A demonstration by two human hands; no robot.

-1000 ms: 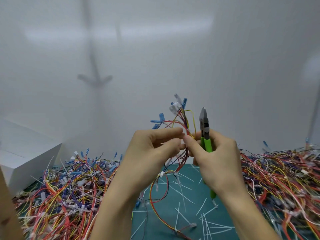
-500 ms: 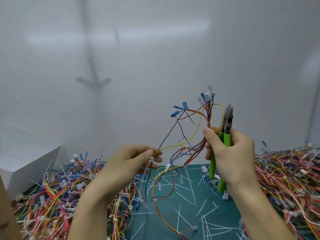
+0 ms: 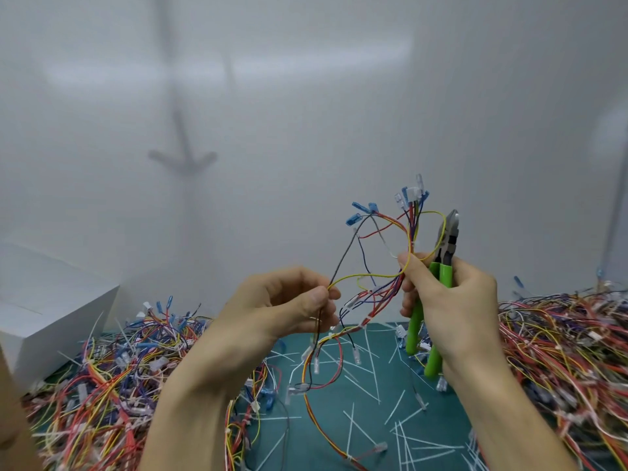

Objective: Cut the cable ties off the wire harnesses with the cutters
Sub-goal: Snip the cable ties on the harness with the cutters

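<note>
I hold one wire harness of red, yellow, blue and black wires up in the air between both hands. My left hand pinches a yellow and a black wire at the harness's left side. My right hand pinches the bundle near its upper end with thumb and forefinger. The same hand grips the green-handled cutters, jaws pointing up and closed, beside the wires. Blue and clear connectors fan out above my right hand. White cable ties still sit on the bundle between my hands.
A pile of harnesses lies at the left and a larger one at the right. Cut white tie pieces are scattered on the green cutting mat. A white box stands at the far left. A white wall is close behind.
My hands first moved apart, spreading the harness, my right hand going right and up. Since then my left hand has risen toward the bundle; my right hand has held still.
</note>
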